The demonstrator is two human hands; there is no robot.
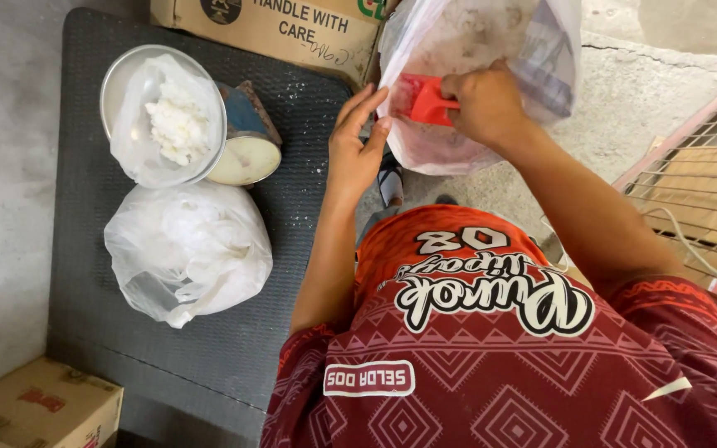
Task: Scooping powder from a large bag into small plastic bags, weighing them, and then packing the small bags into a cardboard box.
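Right hand (483,99) is gripping a red scoop (423,99) inside the open plastic bag (475,50), fingers closed on its handle. Left hand (357,141) is lying open, fingers spread, pressing the bag's near edge just beside the scoop. Bag is sitting on the floor past the dark mat (292,249).

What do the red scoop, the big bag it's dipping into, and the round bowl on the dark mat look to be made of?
The red scoop looks like moulded plastic: solid colour, matte, thick edges. The big bag seems thin, clear plastic film, crinkled and dusted with white powder. The round bowl appears to be metal, judging by its thin, dull grey rim, though a plastic liner hides most of it. The dark mat looks like textured rubber.
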